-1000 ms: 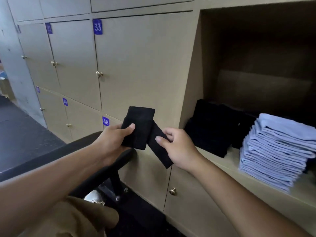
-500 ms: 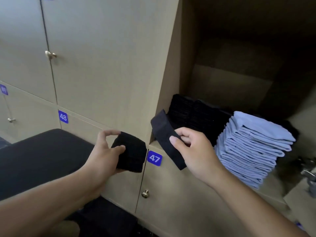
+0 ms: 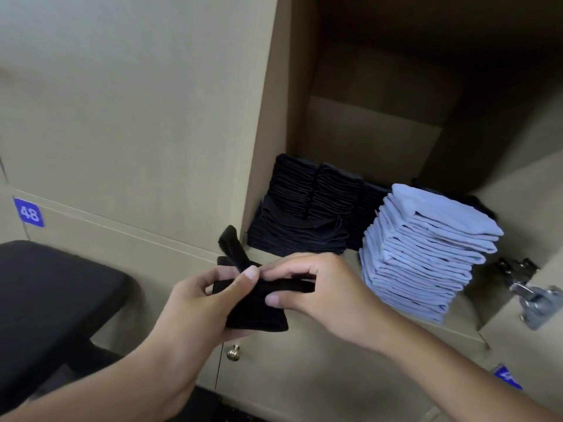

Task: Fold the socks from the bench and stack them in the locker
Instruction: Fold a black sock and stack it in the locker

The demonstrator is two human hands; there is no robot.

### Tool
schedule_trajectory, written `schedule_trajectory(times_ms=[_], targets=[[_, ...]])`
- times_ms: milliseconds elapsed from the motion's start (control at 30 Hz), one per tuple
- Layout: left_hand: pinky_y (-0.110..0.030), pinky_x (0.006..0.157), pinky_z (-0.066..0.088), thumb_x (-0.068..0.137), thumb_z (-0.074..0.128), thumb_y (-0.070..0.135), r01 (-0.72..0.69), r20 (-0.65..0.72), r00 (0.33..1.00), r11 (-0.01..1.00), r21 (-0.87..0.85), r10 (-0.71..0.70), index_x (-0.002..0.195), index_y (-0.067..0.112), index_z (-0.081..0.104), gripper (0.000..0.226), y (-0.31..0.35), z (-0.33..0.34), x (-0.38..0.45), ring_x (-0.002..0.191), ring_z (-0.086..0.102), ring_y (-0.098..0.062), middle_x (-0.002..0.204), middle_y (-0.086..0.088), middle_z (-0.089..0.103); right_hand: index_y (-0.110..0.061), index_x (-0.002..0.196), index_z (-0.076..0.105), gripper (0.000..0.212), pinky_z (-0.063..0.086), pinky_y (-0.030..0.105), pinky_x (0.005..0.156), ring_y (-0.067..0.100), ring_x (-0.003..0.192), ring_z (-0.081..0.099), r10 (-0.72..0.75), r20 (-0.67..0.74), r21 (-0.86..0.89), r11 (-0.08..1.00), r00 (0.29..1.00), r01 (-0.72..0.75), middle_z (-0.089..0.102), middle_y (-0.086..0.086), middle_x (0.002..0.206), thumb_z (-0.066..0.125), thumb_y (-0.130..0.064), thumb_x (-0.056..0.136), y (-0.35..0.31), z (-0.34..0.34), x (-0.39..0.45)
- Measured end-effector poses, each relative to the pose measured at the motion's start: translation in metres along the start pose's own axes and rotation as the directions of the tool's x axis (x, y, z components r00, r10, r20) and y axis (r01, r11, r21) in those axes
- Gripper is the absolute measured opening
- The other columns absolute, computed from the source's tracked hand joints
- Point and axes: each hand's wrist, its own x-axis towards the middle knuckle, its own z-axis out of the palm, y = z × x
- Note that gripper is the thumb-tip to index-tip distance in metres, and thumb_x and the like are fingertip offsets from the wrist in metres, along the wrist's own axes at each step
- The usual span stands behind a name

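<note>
Fingers of right hand: thumb tip and curled fingers pinch a black sock along its upper edge. Left hand cups the same sock from below and behind, thumb pressed on top near the right thumb; remaining left fingers curl under the fabric. Both hands meet over the sock, touching or nearly so at the thumbs.

Sock: dark, partly folded into a flat bundle between the palms. One loose end sticks up and away toward the locker edge, tilted left. Held in the air in front of the locker opening, not resting on anything.

Open locker just behind the hands. On its shelf: stack of black socks at left, in what looks like two or three side-by-side piles, against the left wall. Just to the right, a tall stack of light blue socks, leaning slightly. More dark fabric behind the blue stack, hard to make out.

Metal hinge at right of the opening. Below the hands, a small brass knob on a closed door. Blue tag "48" at left. Black padded desk at lower left, near the left forearm.
</note>
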Motion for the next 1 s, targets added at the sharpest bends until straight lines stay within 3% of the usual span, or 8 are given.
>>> schedule_trajectory(times_ms=[133,300,433,567,700,867,1000], targets=[[-0.028,0.059,0.063,0.098,0.065,0.015,-0.023,-0.043,0.999,1.0,0.003,0.023,0.097,0.013,0.076,0.011,0.0,0.001,0.003,0.076,0.078,-0.022,0.085,-0.008,0.079,-0.032,0.111,0.076,0.034,0.042,0.02,0.107,-0.006,0.122,0.056,-0.021,-0.017,0.031,0.999,1.0,0.021,0.065,-0.023,0.125,0.086,-0.024,0.08,-0.001,-0.005,-0.001],[-0.029,0.063,0.064,0.099,0.064,0.015,-0.066,-0.031,0.997,0.998,-0.021,0.066,0.098,0.015,0.075,0.011,0.006,-0.001,0.005,0.078,0.078,-0.019,0.086,-0.005,0.08,-0.036,0.117,0.061,0.05,0.042,0.023,0.105,-0.002,0.12,0.057,-0.021,-0.058,0.048,0.999,0.998,0.024,0.066,-0.023,0.117,0.087,-0.02,0.077,-0.008,-0.008,-0.002],[-0.027,0.062,0.062,0.098,0.066,0.018,-0.092,-0.037,0.995,0.996,0.01,0.092,0.087,0.013,0.073,0.014,0.006,-0.006,0.005,0.07,0.076,-0.015,0.078,-0.004,0.077,-0.03,0.111,0.061,0.036,0.047,0.014,0.092,0.001,0.108,0.062,-0.021,-0.085,0.1,0.995,0.996,0.03,0.07,-0.018,0.105,0.079,-0.014,0.084,-0.012,-0.01,-0.002],[-0.025,0.06,0.061,0.098,0.066,0.021,-0.091,-0.036,0.995,0.996,0.013,0.092,0.081,0.011,0.07,0.019,0.007,-0.01,0.003,0.066,0.074,-0.013,0.072,-0.002,0.074,-0.029,0.104,0.067,0.024,0.05,0.017,0.085,0.004,0.097,0.066,0.003,-0.116,0.142,0.99,0.993,0.013,0.073,-0.011,0.1,0.07,-0.008,0.091,-0.011,-0.011,-0.002],[-0.021,0.053,0.056,0.096,0.067,0.02,-0.101,-0.033,0.994,0.995,0.024,0.102,0.059,0.019,0.068,0.038,0.008,-0.013,0.003,0.058,0.07,-0.011,0.066,0.0,0.07,-0.027,0.102,0.069,0.022,0.054,0.02,0.084,0.005,0.085,0.069,0.062,-0.069,0.193,0.98,0.996,-0.047,0.077,-0.008,0.094,0.074,-0.009,0.089,-0.011,-0.015,-0.002],[-0.021,0.053,0.055,0.097,0.067,0.02,-0.119,-0.025,0.992,0.992,0.045,0.12,0.064,0.016,0.067,0.033,0.007,-0.013,0.002,0.058,0.069,-0.013,0.07,-0.004,0.071,-0.025,0.106,0.067,0.025,0.053,0.021,0.081,0.009,0.079,0.068,0.127,-0.033,0.237,0.965,0.991,-0.116,0.077,-0.004,0.092,0.077,-0.012,0.087,-0.013,-0.016,-0.004],[-0.033,0.056,0.062,0.097,0.066,0.02,-0.108,-0.015,0.994,0.993,0.046,0.109,0.061,0.017,0.072,0.036,0.007,-0.01,0.0,0.062,0.072,-0.021,0.075,-0.01,0.074,-0.019,0.099,0.066,0.023,0.053,0.03,0.077,0.016,0.075,0.067,0.184,-0.03,0.245,0.954,0.983,-0.171,0.077,0.0,0.084,0.08,-0.01,0.083,-0.016,-0.011,-0.006]])
